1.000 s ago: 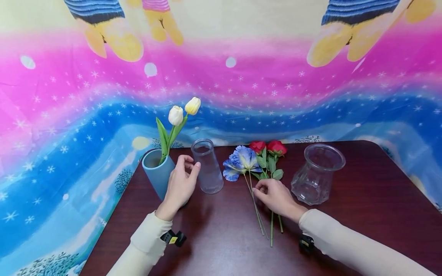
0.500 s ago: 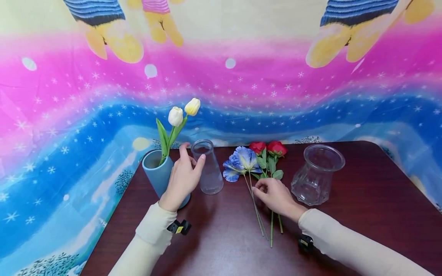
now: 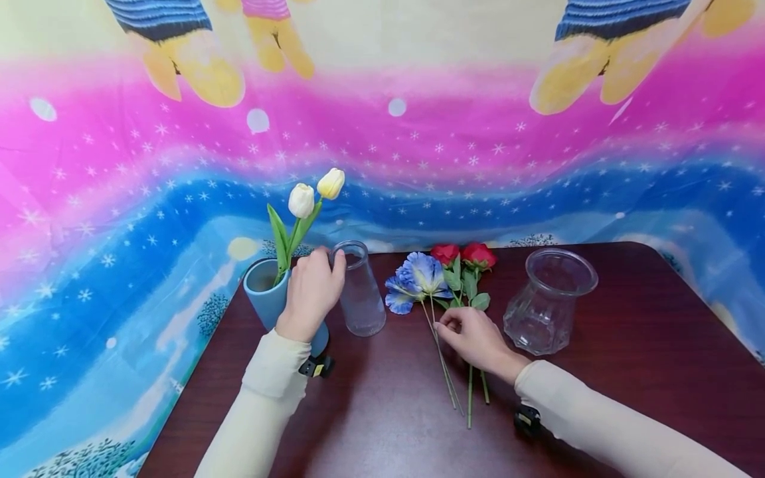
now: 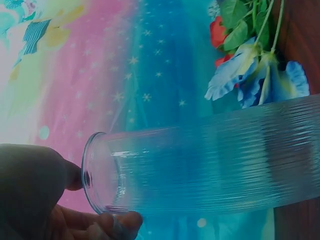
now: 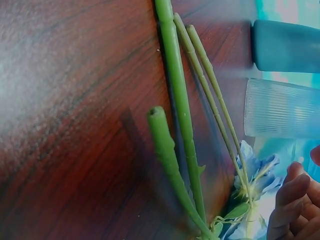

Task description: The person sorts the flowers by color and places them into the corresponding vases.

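My left hand (image 3: 312,292) is at the top of a tall clear glass vase (image 3: 366,307), its thumb and fingers on the rim. The left wrist view shows the ribbed glass vase (image 4: 210,165) with the thumb at the rim and fingertips (image 4: 131,221) on the other side. My right hand (image 3: 475,337) is loosely curled just over the stems of blue flowers (image 3: 423,275). Nothing shows between its thumb and fingers (image 5: 294,192) in the right wrist view. Red roses (image 3: 478,255) with green leaves lie beside the blue flowers, partly behind that hand.
A blue vase (image 3: 265,300) with white and yellow tulips (image 3: 301,201) stands at the left, partly covered by my left wrist. At the right stands a wide-mouthed faceted glass vase (image 3: 538,325). The dark wooden table (image 3: 382,411) meets a printed cloth (image 3: 382,153) behind.
My left hand has moved from beside the blue vase up and over to the clear glass vase's rim, its fingers closing in there. The right hand and the flowers have stayed put.
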The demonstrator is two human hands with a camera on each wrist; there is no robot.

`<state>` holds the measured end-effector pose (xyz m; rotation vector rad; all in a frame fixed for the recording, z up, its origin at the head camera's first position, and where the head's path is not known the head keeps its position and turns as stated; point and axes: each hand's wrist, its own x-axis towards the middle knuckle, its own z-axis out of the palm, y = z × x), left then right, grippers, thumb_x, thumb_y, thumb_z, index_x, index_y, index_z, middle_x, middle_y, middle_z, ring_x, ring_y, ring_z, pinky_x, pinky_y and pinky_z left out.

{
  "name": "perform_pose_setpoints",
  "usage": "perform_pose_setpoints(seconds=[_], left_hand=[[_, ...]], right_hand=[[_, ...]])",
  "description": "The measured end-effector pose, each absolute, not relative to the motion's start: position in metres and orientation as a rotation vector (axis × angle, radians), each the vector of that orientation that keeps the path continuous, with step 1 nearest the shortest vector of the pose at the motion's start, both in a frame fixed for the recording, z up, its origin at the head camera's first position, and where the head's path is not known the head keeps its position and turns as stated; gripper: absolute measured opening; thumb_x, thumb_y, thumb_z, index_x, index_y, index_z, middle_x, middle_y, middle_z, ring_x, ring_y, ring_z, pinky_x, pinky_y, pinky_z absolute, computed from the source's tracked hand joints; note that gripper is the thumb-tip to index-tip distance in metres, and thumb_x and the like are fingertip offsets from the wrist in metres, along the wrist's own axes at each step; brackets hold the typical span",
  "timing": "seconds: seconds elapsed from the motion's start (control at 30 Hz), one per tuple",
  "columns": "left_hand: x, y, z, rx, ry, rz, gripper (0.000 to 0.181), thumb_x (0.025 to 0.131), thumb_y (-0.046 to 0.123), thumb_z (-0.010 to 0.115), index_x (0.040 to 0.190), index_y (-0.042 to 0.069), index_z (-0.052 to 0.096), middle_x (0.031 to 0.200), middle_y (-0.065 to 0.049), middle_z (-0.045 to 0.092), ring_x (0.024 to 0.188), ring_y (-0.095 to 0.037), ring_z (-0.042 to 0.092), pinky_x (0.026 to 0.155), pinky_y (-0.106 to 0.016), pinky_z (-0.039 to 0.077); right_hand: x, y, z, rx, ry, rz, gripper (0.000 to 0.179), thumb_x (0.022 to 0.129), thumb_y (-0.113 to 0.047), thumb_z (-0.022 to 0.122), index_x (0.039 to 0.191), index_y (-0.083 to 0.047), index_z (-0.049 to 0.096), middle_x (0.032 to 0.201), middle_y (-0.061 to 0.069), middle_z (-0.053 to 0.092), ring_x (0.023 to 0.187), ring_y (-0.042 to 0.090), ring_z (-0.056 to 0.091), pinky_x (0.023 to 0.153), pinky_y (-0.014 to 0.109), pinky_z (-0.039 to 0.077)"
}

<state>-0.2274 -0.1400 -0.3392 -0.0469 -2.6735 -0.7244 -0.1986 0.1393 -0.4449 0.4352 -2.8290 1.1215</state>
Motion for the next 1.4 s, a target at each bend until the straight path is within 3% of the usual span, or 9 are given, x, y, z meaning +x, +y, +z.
perform_pose_setpoints(seconds=[0.4, 0.67, 1.03, 1.4], left_hand=[[-0.237, -0.141, -0.328, -0.112, -2.703, -0.661, 0.041, 0.1, 0.019, 0.053, 0.061, 0.011, 0.045, 0.055, -0.004, 0.041, 0.047, -0.023, 0.05, 0.046, -0.031, 0.039], [-0.235, -0.139, -0.322, -0.129, -2.793, -0.653, 0.031, 0.101, 0.018, 0.049, 0.071, 0.01, 0.049, 0.06, -0.005, 0.044, 0.051, -0.023, 0.051, 0.047, -0.031, 0.04], [-0.235, -0.143, -0.32, -0.138, -2.882, -0.66, 0.031, 0.104, 0.022, 0.044, 0.076, 0.01, 0.049, 0.065, -0.007, 0.045, 0.054, -0.024, 0.051, 0.049, -0.032, 0.04], [-0.236, -0.141, -0.324, -0.139, -2.898, -0.689, 0.03, 0.105, 0.024, 0.043, 0.08, 0.009, 0.052, 0.066, -0.008, 0.047, 0.055, -0.023, 0.052, 0.049, -0.032, 0.041]], right_hand=[[-0.202, 0.14, -0.445, 0.418, -2.856, 1.152, 0.015, 0.096, -0.025, 0.068, 0.087, -0.013, 0.074, 0.061, -0.006, 0.061, 0.047, 0.008, 0.05, 0.053, 0.026, 0.042], [-0.21, 0.139, -0.447, 0.403, -2.882, 1.152, 0.017, 0.095, -0.027, 0.068, 0.084, -0.016, 0.072, 0.059, -0.006, 0.058, 0.046, 0.01, 0.05, 0.05, 0.028, 0.041], [-0.225, 0.137, -0.457, 0.409, -2.974, 1.085, 0.025, 0.095, -0.026, 0.069, 0.073, -0.015, 0.067, 0.059, -0.004, 0.055, 0.052, 0.011, 0.047, 0.054, 0.028, 0.041], [-0.237, 0.134, -0.464, 0.456, -3.088, 1.08, 0.05, 0.097, -0.029, 0.067, 0.055, -0.017, 0.042, 0.049, -0.006, 0.033, 0.046, 0.01, 0.033, 0.052, 0.026, 0.032]])
